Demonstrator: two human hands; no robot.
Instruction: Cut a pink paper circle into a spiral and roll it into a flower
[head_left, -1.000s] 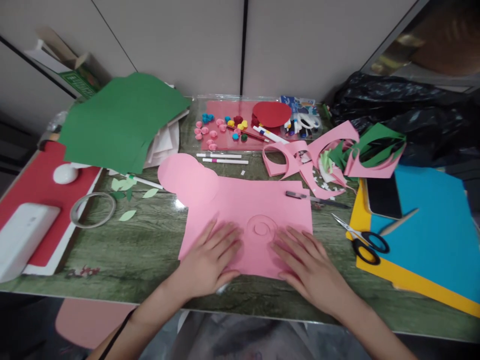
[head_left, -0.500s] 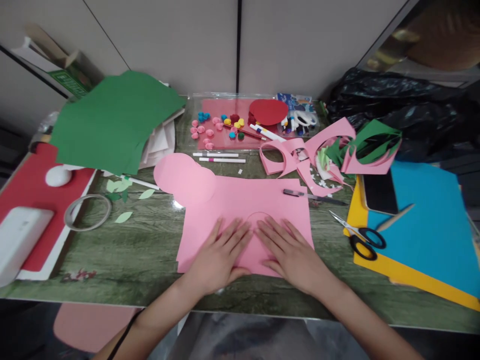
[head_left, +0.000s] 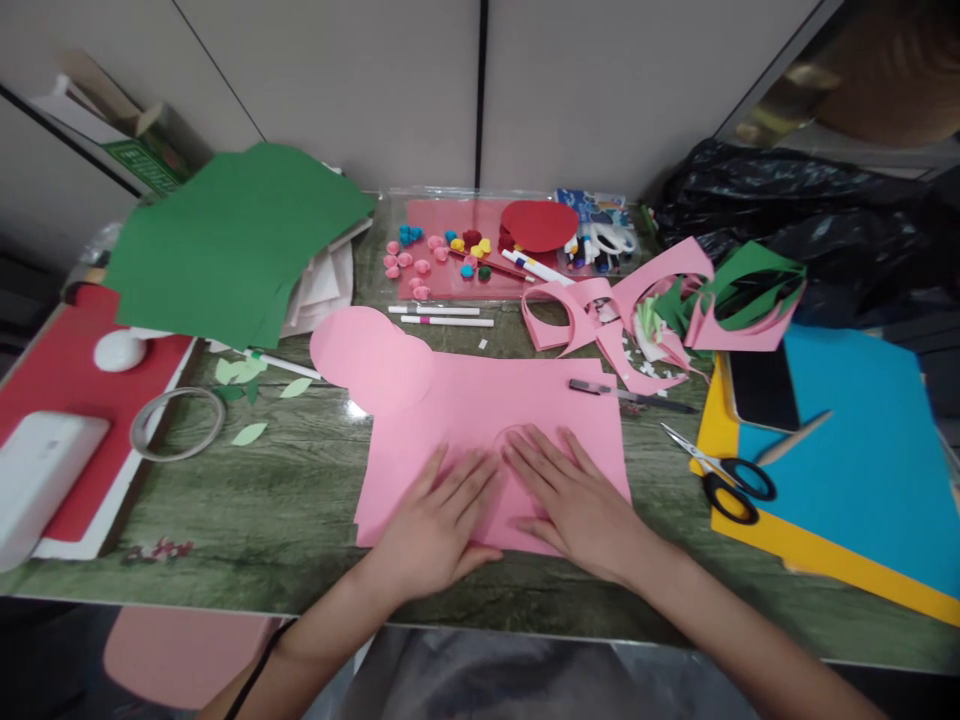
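Note:
Pink paper sheets [head_left: 480, 390] lie stacked at the middle of the table. My left hand [head_left: 439, 520] rests flat on their left half, fingers stretched out. On the right half my right hand [head_left: 574, 495] lies flat too, fingers spread. Part of a thin curved outline shows on the paper between the fingertips; the hands hide the rest. Pink paper circles [head_left: 371, 360] overlap the stack's upper left corner. A dark craft knife [head_left: 630, 395] lies across its upper right edge. Black-handled scissors [head_left: 727, 480] sit to the right, blades half apart.
Blue paper [head_left: 862, 460] and a phone [head_left: 761, 385] are on the right. Behind are pink offcuts [head_left: 664, 290] and a clear tray [head_left: 390, 250] with small clay pieces. Green paper [head_left: 232, 240], a tape roll [head_left: 176, 425] and a white box [head_left: 49, 480] occupy the left.
My right hand has shifted slightly left, its fingertips now over part of the curved outline. The left hand stays nearly in place. The view has moved a little.

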